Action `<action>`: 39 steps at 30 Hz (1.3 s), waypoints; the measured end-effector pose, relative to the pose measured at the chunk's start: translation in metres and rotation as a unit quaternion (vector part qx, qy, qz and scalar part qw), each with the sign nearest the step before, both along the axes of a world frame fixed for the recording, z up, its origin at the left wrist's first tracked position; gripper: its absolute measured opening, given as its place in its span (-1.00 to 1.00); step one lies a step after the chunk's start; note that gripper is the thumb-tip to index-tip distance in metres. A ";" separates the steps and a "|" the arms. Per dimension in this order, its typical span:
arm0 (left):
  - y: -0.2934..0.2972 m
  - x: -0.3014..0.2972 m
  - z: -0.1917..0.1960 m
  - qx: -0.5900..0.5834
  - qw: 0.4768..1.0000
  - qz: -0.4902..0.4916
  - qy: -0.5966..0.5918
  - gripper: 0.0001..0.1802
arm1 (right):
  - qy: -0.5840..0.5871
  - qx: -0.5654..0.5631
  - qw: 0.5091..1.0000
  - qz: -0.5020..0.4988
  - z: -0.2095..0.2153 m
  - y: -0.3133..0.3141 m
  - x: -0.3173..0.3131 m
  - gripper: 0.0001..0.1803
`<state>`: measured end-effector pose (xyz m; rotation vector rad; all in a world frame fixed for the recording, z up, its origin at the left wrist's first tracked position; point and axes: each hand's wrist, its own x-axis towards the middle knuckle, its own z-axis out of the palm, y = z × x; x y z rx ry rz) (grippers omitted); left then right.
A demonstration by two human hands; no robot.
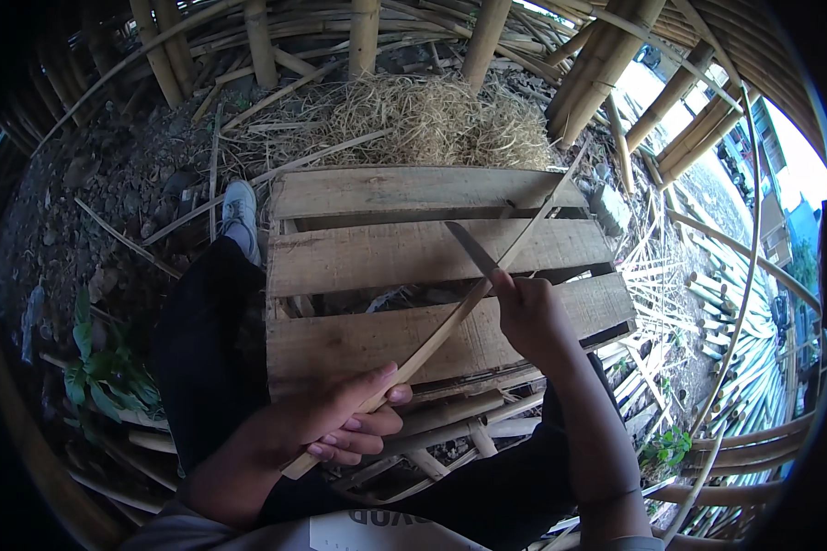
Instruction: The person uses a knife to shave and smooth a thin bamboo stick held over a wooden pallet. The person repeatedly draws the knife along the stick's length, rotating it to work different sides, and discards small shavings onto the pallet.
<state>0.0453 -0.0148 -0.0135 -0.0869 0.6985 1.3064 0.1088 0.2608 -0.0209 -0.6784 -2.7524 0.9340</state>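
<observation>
My left hand [354, 418] is closed around the near end of a long, thin bamboo strip [446, 332]. The strip slants away to the upper right, over a slatted wooden pallet [340, 262]. In my right hand [530, 317] is a knife [471, 248], its blade pointing up and to the left. The blade lies at or across the strip near its middle; whether it cuts into it I cannot tell. My right fist hides the knife's handle.
Behind the pallet lies a heap of curly bamboo shavings [432, 119], in front of upright bamboo poles [363, 41]. A bundle of cut bamboo [744, 321] is on the right. My shoe [240, 213] rests left of the pallet, and a leafy plant [106, 367] grows nearby.
</observation>
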 end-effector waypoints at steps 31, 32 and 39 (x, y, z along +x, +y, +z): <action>-0.005 0.000 -0.001 0.002 1.000 -0.018 0.014 -0.57 | -0.114 -0.034 0.993 -0.026 0.027 0.005 -0.010 -0.43; -0.005 0.001 -0.001 0.002 1.000 -0.017 0.009 -0.57 | -0.082 -0.021 0.996 0.009 0.020 -0.005 -0.004 -0.40; -0.003 0.004 0.003 -0.008 0.999 0.000 0.032 -0.55 | -0.076 -0.073 0.994 -0.006 0.023 -0.007 -0.006 -0.43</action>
